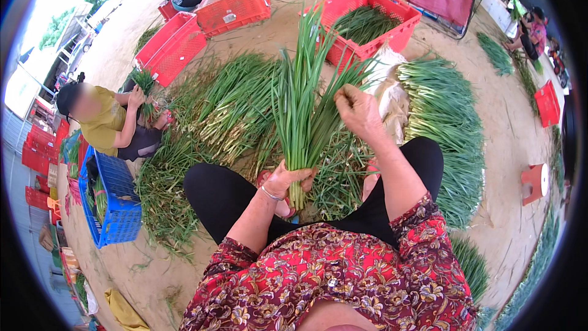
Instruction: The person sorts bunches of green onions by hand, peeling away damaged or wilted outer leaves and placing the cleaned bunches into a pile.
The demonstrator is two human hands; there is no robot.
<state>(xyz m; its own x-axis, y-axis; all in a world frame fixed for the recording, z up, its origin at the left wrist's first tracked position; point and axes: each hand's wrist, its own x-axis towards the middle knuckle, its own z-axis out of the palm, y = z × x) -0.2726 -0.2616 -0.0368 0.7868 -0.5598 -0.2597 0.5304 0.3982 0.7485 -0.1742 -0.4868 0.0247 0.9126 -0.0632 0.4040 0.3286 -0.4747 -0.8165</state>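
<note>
My left hand (pixel 288 181) is wrapped round the pale lower stalks of a bunch of garlic chives (pixel 300 110), which stands upright between my knees with its green leaves fanned out on top. Beside the leaves on the bunch's right, my right hand (pixel 360 112) is raised with thumb and fingers pinched together. Whether a leaf is caught between those fingertips is too small to tell. Behind the bunch lies a loose heap of chives (pixel 236 95), pale ends toward me. Neatly laid chives (pixel 444 129) form a long pile to my right, beside a white sack (pixel 386 76).
Trimmed leaves (pixel 165 190) litter the floor around my feet. A red crate (pixel 407 27) with chives stands ahead, more red crates (pixel 233 6) far left. A blue crate (pixel 119 227) is at left, near a seated person (pixel 110 116) handling chives. A red stool (pixel 535 184) stands right.
</note>
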